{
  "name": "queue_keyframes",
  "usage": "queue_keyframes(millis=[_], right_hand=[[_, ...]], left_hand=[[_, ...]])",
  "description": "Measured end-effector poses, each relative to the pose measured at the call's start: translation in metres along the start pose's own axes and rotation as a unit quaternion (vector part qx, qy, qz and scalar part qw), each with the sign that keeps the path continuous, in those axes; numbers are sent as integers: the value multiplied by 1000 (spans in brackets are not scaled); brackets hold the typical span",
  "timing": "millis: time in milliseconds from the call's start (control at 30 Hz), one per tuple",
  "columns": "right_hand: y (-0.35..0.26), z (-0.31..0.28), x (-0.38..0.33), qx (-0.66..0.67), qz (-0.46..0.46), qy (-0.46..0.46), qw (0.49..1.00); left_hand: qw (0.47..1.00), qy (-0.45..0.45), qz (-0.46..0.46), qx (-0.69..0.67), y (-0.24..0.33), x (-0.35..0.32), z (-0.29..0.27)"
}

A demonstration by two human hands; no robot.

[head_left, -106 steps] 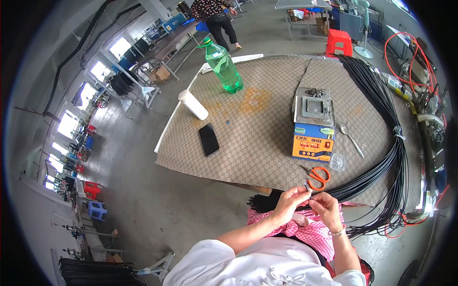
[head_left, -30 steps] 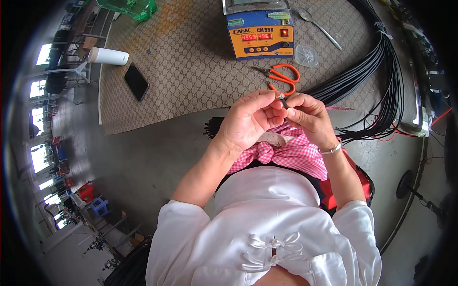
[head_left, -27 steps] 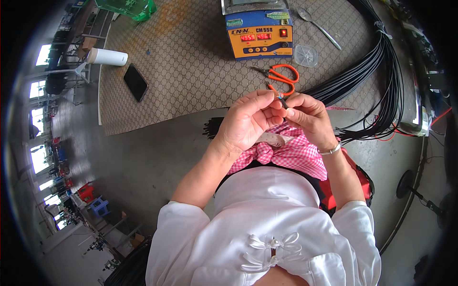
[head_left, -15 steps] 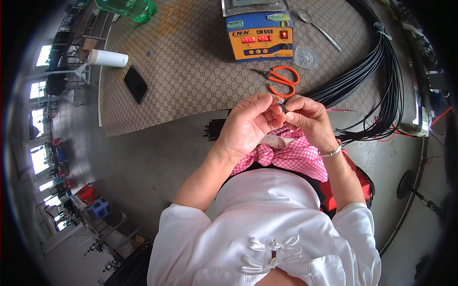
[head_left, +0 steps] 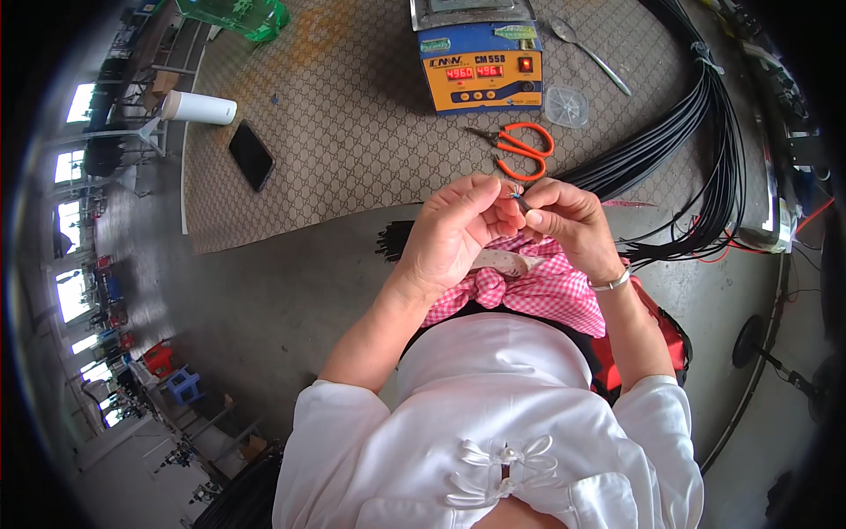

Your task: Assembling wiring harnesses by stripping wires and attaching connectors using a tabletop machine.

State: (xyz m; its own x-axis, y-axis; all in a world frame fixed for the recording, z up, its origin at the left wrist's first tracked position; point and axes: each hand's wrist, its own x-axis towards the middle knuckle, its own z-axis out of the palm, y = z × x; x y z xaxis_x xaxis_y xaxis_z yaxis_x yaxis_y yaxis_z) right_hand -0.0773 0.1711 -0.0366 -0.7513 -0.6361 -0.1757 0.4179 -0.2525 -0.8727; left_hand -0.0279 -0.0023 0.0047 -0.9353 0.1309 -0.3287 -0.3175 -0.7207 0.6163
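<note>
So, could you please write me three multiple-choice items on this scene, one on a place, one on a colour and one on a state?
1. Where do the scissors lie?
A. on the patterned mat, in front of the blue and orange box
B. on the person's lap
C. beside the dark phone

2. What colour are the scissors' handles?
A. green
B. orange
C. white

3. What are the left hand and right hand doing?
A. resting flat on the mat
B. pinching the end of a thin black cable between them
C. holding the white cup

Answers:
1 A, they lie on the mat just below the box.
2 B, the loops are orange.
3 B, the fingertips of both hands meet at the cable end above the lap.
</note>
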Motion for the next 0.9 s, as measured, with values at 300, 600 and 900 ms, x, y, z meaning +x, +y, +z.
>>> queue_keyframes(millis=[300, 600, 900], right_hand=[[4, -5, 1, -13, 5, 1, 1000], [4, -4, 1, -46, -15, 12, 999], [5, -5, 1, -46, -15, 8, 999]], left_hand=[[999, -8, -43, -18, 2, 7, -5], [998, 27, -53, 16, 7, 6, -3], [997, 28, -77, -13, 6, 9, -8]])
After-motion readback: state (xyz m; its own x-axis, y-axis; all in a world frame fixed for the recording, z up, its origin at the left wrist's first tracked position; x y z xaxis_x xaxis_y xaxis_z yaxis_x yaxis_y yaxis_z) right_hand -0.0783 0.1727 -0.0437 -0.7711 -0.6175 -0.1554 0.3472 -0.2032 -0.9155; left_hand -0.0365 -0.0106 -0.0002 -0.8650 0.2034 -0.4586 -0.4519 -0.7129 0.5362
